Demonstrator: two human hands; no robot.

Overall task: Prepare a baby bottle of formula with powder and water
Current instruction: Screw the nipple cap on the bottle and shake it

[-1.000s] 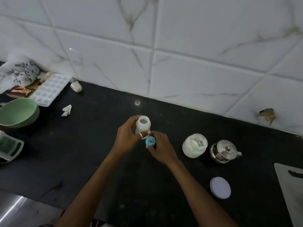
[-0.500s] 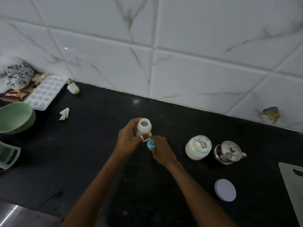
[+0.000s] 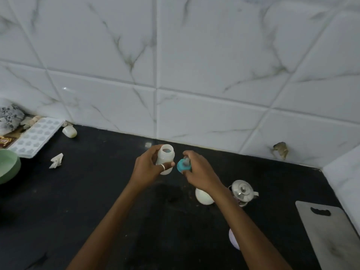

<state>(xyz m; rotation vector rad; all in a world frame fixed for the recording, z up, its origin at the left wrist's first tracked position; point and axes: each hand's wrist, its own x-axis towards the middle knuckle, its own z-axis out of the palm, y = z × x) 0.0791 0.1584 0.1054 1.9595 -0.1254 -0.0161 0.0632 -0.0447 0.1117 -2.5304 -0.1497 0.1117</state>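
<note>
A small white baby bottle [image 3: 165,157] with an open mouth stands upright over the black counter [image 3: 97,191]. My left hand [image 3: 149,168] grips its body, thumb across the front. Just right of it, my right hand [image 3: 198,171] pinches the blue nipple cap [image 3: 182,165], held beside the bottle and apart from its mouth. A white powder jar [image 3: 202,197] sits behind my right wrist, mostly hidden. A steel lidded pot [image 3: 242,191] stands to its right.
A round lilac lid [image 3: 233,239] lies by my right forearm. A grey cutting board [image 3: 331,234] lies at the right edge. At the left are a green bowl [image 3: 8,165], a white mould tray [image 3: 37,138], a crumpled scrap [image 3: 56,160] and a small white cup [image 3: 69,131].
Both hands have risen from the counter with the bottle and the blue cap. The cap is now tilted beside the bottle's shoulder, and my right arm now hides the powder jar.
</note>
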